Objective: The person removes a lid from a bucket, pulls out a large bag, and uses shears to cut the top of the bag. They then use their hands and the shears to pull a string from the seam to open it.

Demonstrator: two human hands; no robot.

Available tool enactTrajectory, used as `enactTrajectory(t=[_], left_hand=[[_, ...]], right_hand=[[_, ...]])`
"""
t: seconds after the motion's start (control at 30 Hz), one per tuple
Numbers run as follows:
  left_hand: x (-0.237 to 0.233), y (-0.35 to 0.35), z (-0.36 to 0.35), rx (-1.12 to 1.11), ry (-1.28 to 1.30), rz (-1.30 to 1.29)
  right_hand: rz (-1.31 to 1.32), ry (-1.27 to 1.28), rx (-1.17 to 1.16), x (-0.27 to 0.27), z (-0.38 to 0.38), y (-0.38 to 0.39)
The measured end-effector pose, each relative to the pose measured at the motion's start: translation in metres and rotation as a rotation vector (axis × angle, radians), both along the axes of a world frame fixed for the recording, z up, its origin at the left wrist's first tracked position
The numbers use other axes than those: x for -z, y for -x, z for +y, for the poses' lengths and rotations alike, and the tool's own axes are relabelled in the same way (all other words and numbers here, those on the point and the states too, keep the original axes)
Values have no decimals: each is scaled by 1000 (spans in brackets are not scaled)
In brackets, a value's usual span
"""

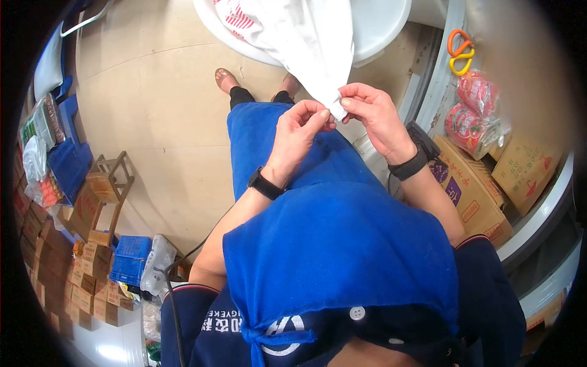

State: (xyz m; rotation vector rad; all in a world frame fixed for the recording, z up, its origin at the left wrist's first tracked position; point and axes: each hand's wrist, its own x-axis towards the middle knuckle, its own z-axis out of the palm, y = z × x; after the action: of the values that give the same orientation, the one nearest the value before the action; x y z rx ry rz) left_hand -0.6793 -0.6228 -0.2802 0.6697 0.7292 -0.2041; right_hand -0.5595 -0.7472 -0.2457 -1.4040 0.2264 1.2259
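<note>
A white cloth (312,46) with red print on one part hangs in a long fold from a white tub (382,27) towards me. My left hand (296,131) is closed in a pinch at the narrow near end of the cloth. On the other side of that same end, my right hand (373,119) grips the edge between thumb and fingers. The two hands are close together above my blue apron (342,244), fingertips almost touching. Folds and fingers hide part of the gripped edge.
Cardboard boxes (468,189) and red-wrapped packs (471,125) stand on the right, below orange and yellow handles (461,52). On the left are a wooden stool (110,183), a blue crate (129,257) and many stacked cartons (92,281). A black cable (171,293) runs beside my left arm.
</note>
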Motion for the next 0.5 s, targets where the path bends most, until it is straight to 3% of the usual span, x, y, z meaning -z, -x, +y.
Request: enactTrajectory(t=[0.33, 0.5], left_hand=[[-10, 11, -2, 125, -361, 43], [-13, 5, -3, 171, -366, 77]], right_hand=[[-105, 25, -11, -2, 3, 7], [-188, 24, -25, -4, 3, 10]])
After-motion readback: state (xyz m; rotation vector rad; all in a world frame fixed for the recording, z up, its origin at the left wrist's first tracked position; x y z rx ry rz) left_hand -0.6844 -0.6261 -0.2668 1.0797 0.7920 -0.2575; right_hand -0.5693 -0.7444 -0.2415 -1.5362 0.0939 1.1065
